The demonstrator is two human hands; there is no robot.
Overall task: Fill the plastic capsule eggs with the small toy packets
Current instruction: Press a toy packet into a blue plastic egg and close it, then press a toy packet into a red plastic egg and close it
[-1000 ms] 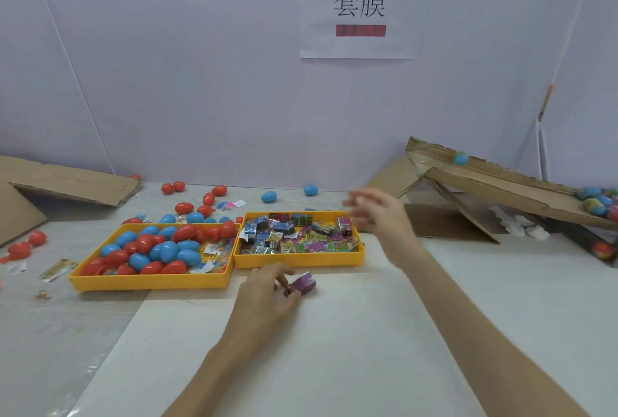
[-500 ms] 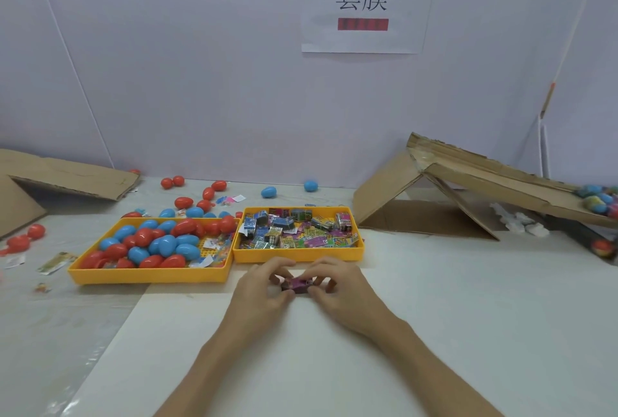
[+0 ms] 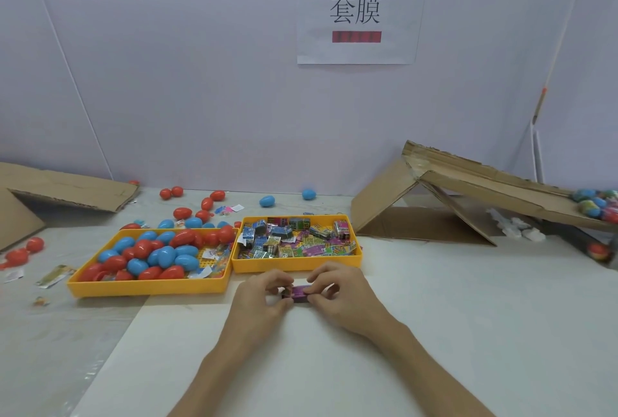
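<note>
You have one small purple toy packet (image 3: 300, 293) pinched between both hands, just in front of the trays and low over the white table (image 3: 434, 333): your left hand (image 3: 259, 299) grips its left end with curled fingertips, and your right hand (image 3: 339, 296) grips the right end between thumb and forefinger. Neither hand has an egg, so this round looks to be at its very start, with the packet perhaps being squared up or folded before it goes in. Plenty is left to do. The left-hand yellow plastic tray (image 3: 147, 288) holds a heap of red and blue plastic capsule eggs (image 3: 160, 256), all apparently closed and, by my reading, unfilled. The second yellow plastic tray (image 3: 297, 265), touching it on the right, is well stocked with printed toy packets (image 3: 287, 239). Loose red and blue eggs (image 3: 200, 207) lie scattered behind the trays and off to the left. At the far right, a cluster of coloured eggs (image 3: 593, 202) sits at the low end of the sloping brown cardboard chute (image 3: 485, 185). Those are probably your finished ones, though they are too small and blurred to confirm. Judged by the two piles, you are early to midway, with far more eggs waiting than done. Next you will need an egg from the left tray, opened
</note>
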